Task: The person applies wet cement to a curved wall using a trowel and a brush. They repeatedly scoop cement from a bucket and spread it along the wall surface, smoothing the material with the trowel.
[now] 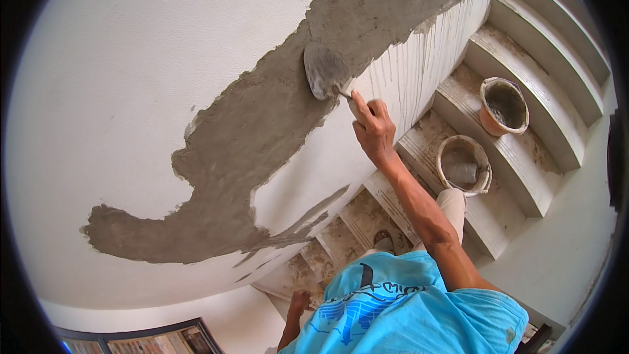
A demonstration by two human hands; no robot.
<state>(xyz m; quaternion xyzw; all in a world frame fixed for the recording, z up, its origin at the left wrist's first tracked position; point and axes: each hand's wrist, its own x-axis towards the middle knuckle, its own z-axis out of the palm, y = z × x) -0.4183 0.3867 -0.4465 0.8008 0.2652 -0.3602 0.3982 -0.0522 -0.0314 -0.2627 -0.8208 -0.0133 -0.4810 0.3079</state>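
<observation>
My right hand (375, 128) is closed around the handle of a trowel (325, 71). The trowel's broad, rounded metal blade lies against a long band of wet grey mortar (255, 118) on the white wall (131, 92). This band slants from the lower left up to the top right, with ragged edges and thin grey drips below its upper part. Low beside my body, my left hand (300, 299) is curled into a fist near the foot of the wall. Whatever it may hold is hidden.
Curved, mortar-stained stairs (517, 147) climb to the right along the wall. On the steps stand an orange bucket (493, 120) with grey mix inside and a pale bucket (486, 182) holding a grey cylindrical object. A dark-framed panel (151, 332) shows at the lower left.
</observation>
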